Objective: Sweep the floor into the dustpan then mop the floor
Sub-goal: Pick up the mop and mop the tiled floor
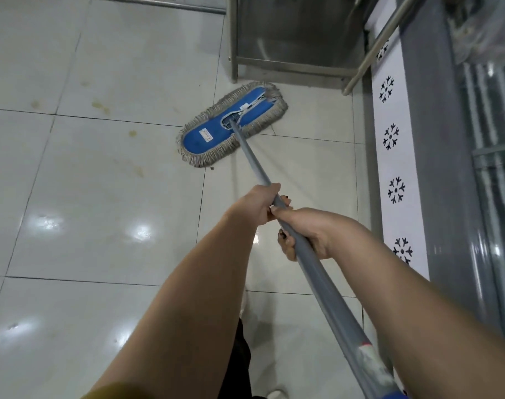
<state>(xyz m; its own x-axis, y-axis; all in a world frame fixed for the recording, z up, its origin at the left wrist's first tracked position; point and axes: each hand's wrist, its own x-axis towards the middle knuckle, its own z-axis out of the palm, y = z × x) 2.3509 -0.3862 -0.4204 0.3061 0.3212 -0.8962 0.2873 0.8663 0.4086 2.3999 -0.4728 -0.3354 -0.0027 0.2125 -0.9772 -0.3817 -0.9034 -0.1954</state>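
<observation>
A flat mop lies on the pale tiled floor (87, 226), its blue pad with a grey fringe (231, 122) set at a slant near the foot of a steel cabinet. Its grey handle (254, 162) runs from the pad down to the lower right of the frame. My left hand (259, 205) is wrapped around the handle, further along toward the pad. Just behind it my right hand (308, 234) grips the same handle. Both arms reach forward from the bottom of the view.
A stainless steel cabinet on legs (291, 67) stands right behind the mop pad. A glass-fronted chiller with a white snowflake strip (395, 168) lines the right side. Yellowish stains (101, 106) mark the tiles to the left. A small bit of dirt (212, 168) lies by the fringe.
</observation>
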